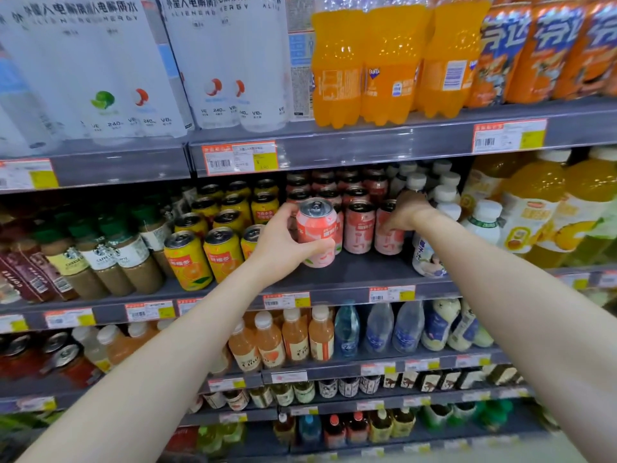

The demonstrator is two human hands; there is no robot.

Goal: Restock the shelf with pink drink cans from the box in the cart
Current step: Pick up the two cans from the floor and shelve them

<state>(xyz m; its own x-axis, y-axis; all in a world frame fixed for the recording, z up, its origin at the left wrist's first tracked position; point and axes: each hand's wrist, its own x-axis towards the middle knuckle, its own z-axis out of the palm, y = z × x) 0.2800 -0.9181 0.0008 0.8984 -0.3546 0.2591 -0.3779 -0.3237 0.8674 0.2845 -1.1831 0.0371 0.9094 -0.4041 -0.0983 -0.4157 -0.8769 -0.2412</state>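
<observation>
at the front edge of the middle shelf (350, 274), your left hand (283, 242) has its fingers clamped around a pink can (317, 232), held upright just above the bare front strip. your right hand (405, 212) reaches onto the row of pink cans (359, 227) behind; whether its fingers grip one, i cannot tell. set the can down flat in front of that row, label out, just beside the yellow cans (203, 253) without knocking them. keep it level, then let go only once it stands. no box or cart shows.
</observation>
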